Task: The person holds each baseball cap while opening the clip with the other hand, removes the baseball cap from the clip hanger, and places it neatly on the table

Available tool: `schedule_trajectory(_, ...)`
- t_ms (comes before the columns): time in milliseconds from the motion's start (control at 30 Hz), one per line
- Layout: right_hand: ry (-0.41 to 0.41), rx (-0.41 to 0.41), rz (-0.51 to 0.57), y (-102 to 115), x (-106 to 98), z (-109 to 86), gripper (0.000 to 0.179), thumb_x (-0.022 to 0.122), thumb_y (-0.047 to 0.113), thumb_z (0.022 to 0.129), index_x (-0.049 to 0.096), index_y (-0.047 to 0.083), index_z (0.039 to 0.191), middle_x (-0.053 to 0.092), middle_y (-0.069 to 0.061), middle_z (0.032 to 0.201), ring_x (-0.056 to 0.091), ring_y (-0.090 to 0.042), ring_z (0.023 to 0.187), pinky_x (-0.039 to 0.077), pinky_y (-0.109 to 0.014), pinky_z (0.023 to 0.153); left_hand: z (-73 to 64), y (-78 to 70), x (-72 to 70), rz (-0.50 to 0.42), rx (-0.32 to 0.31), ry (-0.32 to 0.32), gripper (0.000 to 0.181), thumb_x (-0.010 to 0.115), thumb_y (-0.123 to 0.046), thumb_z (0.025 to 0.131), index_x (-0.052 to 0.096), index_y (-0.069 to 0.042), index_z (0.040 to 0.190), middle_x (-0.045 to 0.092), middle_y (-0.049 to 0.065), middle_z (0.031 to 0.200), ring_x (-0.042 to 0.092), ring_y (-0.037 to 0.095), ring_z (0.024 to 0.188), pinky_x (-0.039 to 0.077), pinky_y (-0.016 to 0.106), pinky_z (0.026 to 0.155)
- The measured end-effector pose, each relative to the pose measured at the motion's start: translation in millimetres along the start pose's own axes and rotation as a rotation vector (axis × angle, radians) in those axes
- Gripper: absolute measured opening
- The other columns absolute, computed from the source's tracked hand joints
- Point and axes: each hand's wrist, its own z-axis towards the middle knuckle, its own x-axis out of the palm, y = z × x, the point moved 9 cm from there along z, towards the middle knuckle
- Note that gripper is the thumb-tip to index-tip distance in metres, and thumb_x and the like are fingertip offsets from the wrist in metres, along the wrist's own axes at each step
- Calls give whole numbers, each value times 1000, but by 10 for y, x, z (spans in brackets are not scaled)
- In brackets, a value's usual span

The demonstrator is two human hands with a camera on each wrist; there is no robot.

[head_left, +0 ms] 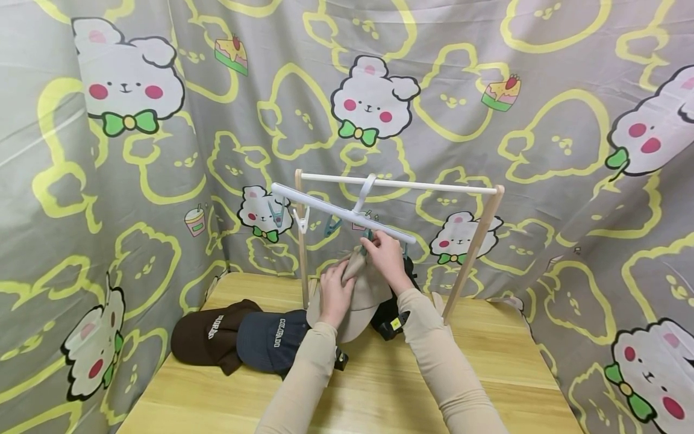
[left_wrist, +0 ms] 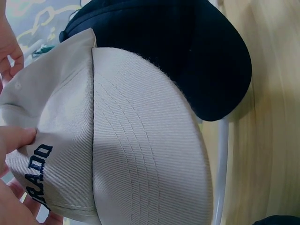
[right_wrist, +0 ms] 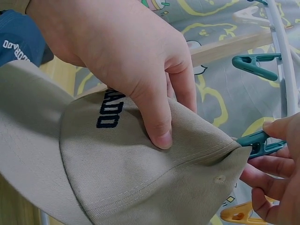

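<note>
A beige baseball cap (head_left: 360,318) with dark lettering hangs beneath a white clip hanger (head_left: 320,205). My left hand (head_left: 336,295) holds its crown, the thumb (right_wrist: 157,126) pressed on the fabric beside the lettering. My right hand (head_left: 386,253) pinches a green clip (right_wrist: 257,141) on the hanger. The tip of that clip meets the peak of the crown in the right wrist view; whether it bites the fabric is hard to tell. Behind the beige cap is a black cap (left_wrist: 164,33), partly covered by it.
The hanger's hook (head_left: 368,187) sits on the white rail (head_left: 434,184) of a wooden-legged rack (head_left: 474,253). A brown cap (head_left: 200,337) and a navy cap (head_left: 265,340) lie on the wooden table (head_left: 379,392) at left. Other clips, one green (right_wrist: 255,65), one yellow (right_wrist: 241,213), are nearby.
</note>
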Motion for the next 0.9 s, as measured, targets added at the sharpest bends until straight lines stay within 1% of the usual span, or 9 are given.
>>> schedule_trajectory(133, 3, 1, -9, -15, 8, 0, 31, 59, 40, 96, 60, 10, 86, 73, -11, 90, 64, -24, 73, 47, -30, 60, -2, 13, 5, 7, -3, 0, 41, 73, -18, 87, 65, -12, 127, 66, 15, 113, 57, 33, 96, 48, 47, 82)
schedule_trajectory(367, 1, 4, 4, -29, 18, 8, 31, 59, 40, 96, 60, 11, 85, 72, -9, 87, 62, -22, 67, 45, -28, 57, -3, 13, 7, 11, -1, -4, 41, 73, -18, 87, 65, -13, 127, 66, 14, 113, 57, 32, 96, 48, 47, 82)
schedule_trajectory(567, -8, -4, 14, -16, 12, 9, 30, 60, 39, 96, 59, 11, 83, 72, -9, 85, 61, -22, 67, 44, -28, 57, 0, 15, 2, 7, 2, -11, 40, 73, -18, 87, 65, -13, 126, 66, 15, 112, 57, 33, 95, 47, 47, 81)
schedule_trajectory(900, -15, -6, 13, -26, 18, 19, 31, 60, 39, 95, 58, 11, 81, 72, -9, 84, 59, -21, 65, 42, -27, 56, -3, 26, 14, 4, -18, 4, 41, 72, -19, 88, 65, -13, 127, 66, 15, 113, 56, 34, 98, 48, 48, 83)
